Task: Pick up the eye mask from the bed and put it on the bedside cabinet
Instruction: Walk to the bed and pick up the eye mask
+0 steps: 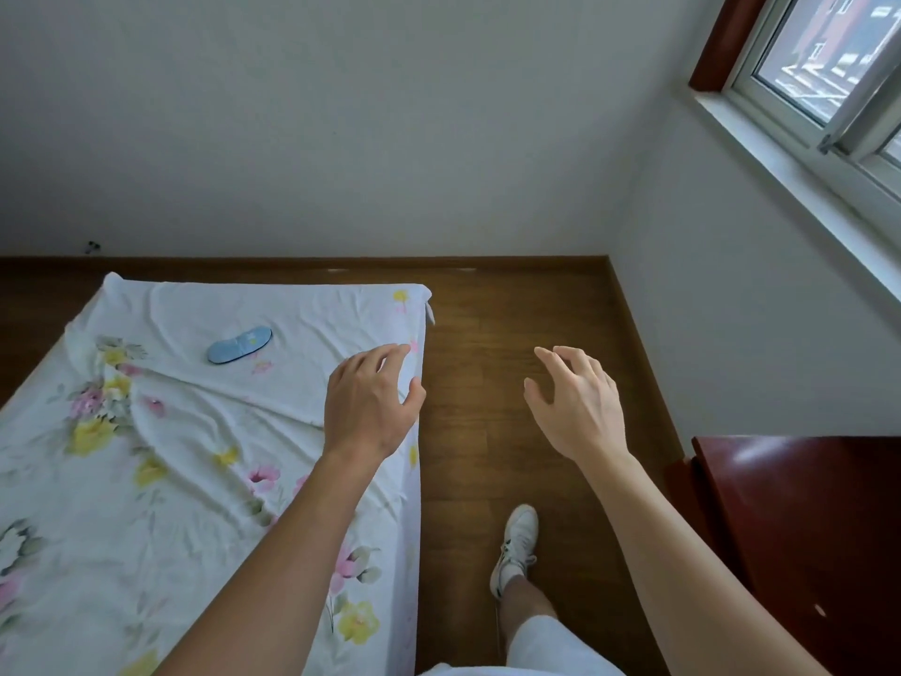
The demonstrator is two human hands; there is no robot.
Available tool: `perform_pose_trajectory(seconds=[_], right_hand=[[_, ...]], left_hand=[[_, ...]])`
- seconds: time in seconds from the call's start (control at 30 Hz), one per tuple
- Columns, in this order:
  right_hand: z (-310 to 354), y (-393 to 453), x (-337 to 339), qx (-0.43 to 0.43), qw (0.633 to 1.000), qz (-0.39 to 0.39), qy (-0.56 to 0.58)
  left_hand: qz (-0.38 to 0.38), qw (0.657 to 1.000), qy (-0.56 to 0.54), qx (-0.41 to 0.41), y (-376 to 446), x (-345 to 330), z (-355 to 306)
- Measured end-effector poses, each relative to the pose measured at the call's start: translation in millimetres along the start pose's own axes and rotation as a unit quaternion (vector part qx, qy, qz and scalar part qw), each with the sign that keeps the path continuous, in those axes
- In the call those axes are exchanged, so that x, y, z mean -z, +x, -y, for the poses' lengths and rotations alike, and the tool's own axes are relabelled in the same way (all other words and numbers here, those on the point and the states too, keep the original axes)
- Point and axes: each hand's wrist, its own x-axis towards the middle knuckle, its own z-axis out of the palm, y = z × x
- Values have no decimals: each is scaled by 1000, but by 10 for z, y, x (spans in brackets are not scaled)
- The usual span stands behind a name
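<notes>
A light blue eye mask (239,344) lies flat on the bed (161,431), on the white part of a flowered sheet near the far end. My left hand (370,402) hovers over the bed's right edge, fingers spread and empty, to the right of the mask and apart from it. Over the wooden floor, my right hand (575,407) is held out with fingers apart, holding nothing. The dark red bedside cabinet (804,529) stands at the lower right, its glossy top bare.
A strip of wooden floor (512,334) runs between bed and cabinet; my leg and white shoe (517,548) stand on it. White walls close the far side and the right. A window (829,65) sits high on the right wall.
</notes>
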Motion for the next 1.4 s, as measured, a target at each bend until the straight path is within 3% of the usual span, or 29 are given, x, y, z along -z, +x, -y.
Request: perform_pose_trajectory(seconds=[0.7,1.03,1.4], right_hand=[[-1066,3097,-122,-5,999,35,14],[-1134,4597,-548,8,998,54,-10],[-542,6870,-1025,52,996,66,-33]], left_hand=[[20,999,8,24,3020,-1100,-888],[39,999,-1,35,4361,-1729,-630],[23,998,-1,63,6458,-2121,10]])
